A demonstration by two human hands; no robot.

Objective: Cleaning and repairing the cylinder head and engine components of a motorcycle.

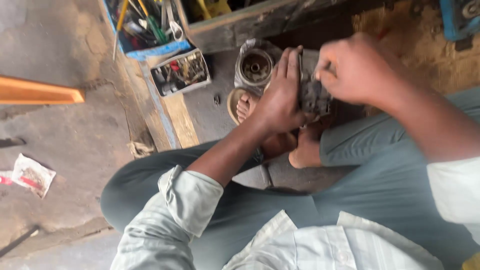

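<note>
We are seated cross-legged on the workshop floor [75,145], bare feet [305,150] drawn in, working on a grimy dark metal engine part [315,97] held above them. Our left hand [280,95] grasps the part from its near side, fingers spread flat across its face; our right hand [352,67] is clenched around something at the part's top, though we cannot tell whether that is a tool or a fitting. Judging by the grip, the work is mid-way: the part is still being worked, nothing set aside finished. Just beyond the left hand stands a round metal housing [255,65], open end up. Toward the floor's far edge sit a blue tool tray [150,50] and an open white box of small parts [182,72]. Near the left edge lies a crumpled white-and-red packet [32,175]; an orange bar [40,92] juts in above it.
</note>
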